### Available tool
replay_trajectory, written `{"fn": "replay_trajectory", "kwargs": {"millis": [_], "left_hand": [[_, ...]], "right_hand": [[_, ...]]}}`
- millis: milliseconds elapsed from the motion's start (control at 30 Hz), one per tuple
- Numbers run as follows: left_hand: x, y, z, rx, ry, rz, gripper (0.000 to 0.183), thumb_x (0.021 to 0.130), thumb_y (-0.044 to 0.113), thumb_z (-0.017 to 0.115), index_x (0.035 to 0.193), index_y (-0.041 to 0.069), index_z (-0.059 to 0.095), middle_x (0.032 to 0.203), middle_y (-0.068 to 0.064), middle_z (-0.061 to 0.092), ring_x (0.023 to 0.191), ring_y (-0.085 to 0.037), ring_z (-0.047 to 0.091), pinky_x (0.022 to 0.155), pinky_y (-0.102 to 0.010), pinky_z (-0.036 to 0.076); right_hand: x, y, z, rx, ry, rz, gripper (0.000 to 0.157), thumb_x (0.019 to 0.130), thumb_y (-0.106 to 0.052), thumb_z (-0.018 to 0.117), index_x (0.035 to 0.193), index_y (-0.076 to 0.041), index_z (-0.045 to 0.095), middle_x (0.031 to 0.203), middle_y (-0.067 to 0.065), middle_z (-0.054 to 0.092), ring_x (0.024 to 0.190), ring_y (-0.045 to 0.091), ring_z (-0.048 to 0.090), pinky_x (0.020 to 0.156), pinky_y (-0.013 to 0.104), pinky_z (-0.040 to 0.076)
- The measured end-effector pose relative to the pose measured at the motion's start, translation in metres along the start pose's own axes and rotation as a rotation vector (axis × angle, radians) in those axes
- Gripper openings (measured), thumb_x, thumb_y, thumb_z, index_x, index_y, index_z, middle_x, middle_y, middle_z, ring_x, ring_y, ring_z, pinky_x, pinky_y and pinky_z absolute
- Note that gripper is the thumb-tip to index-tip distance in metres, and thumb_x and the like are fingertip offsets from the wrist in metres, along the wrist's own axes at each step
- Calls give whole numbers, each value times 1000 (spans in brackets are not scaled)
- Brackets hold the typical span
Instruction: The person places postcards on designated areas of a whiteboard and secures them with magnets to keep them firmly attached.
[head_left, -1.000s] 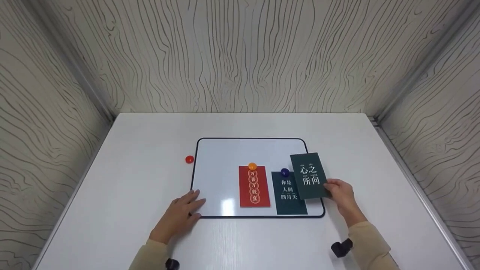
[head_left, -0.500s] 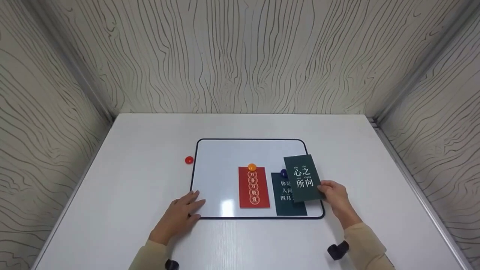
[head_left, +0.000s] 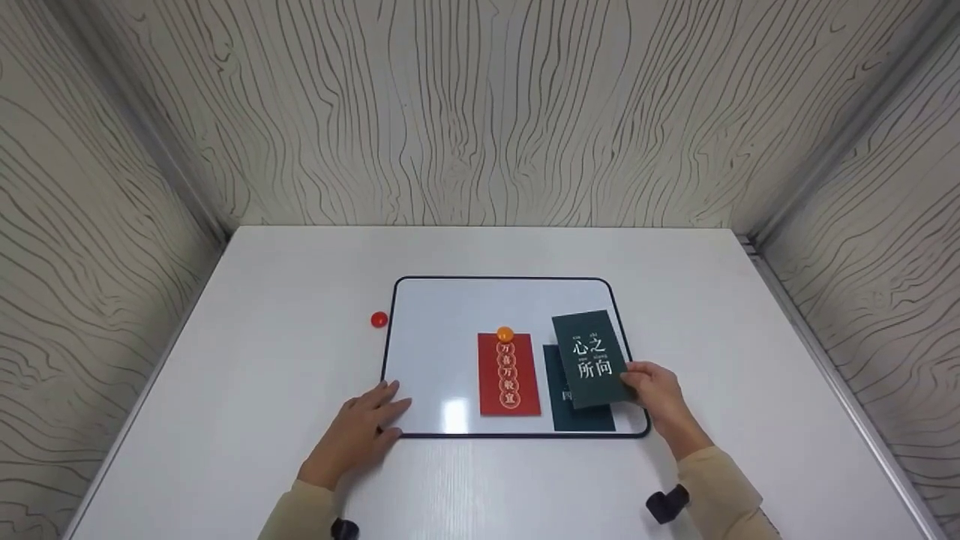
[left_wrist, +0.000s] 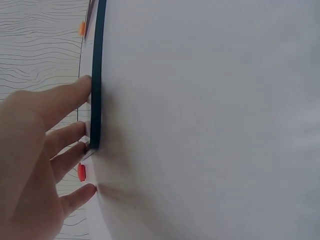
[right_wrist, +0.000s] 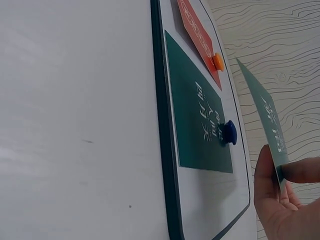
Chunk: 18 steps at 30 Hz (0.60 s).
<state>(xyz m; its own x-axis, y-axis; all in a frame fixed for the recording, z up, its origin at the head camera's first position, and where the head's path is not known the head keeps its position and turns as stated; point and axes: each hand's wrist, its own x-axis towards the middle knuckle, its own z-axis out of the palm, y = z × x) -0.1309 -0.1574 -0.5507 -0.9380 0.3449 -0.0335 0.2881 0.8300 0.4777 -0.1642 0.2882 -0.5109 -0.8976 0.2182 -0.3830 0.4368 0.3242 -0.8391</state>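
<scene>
My right hand (head_left: 656,394) pinches a dark green card (head_left: 592,360) with white characters by its right edge. In the right wrist view that card (right_wrist: 265,112) is raised above the whiteboard (right_wrist: 200,200), thumb on one face and fingers behind. Below it, a second green card (head_left: 559,409) lies on the board, partly covered in the head view; a blue magnet (right_wrist: 230,132) sits at its top. A red card (head_left: 487,375) with an orange magnet (head_left: 505,334) lies to the left. My left hand (head_left: 356,427) rests, fingers spread, on the board's front left corner.
A red magnet (head_left: 379,319) lies on the white table (head_left: 300,300) just left of the whiteboard. Wood-grain panels (head_left: 480,112) stand behind the table and along both sides.
My right hand has carried the held green card leftward and slightly toward me, so it covers more of the lower green card and hides the blue magnet. The left hand has stayed still.
</scene>
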Motion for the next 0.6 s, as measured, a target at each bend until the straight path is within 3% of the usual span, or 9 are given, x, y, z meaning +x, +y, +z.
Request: {"fn": "replay_trajectory", "kwargs": {"millis": [233,600], "left_hand": [[-1,1,-1,-15,-10,-14,46,91,25,65,136,23,56,153,-5,44,144,-31,38,114,-57,35],[-1,1,-1,-11,-13,-14,46,92,27,64,137,24,55,154,-4,43,144,-31,37,114,-57,36]], "right_hand": [[-4,-3,10,23,-3,-20,30,95,-10,51,118,8,54,101,8,63,85,10,58,73,19,51],[-9,-9,27,34,-30,-12,30,94,-11,52,118,6,55,106,10,61,90,14,57,76,21,52]]}}
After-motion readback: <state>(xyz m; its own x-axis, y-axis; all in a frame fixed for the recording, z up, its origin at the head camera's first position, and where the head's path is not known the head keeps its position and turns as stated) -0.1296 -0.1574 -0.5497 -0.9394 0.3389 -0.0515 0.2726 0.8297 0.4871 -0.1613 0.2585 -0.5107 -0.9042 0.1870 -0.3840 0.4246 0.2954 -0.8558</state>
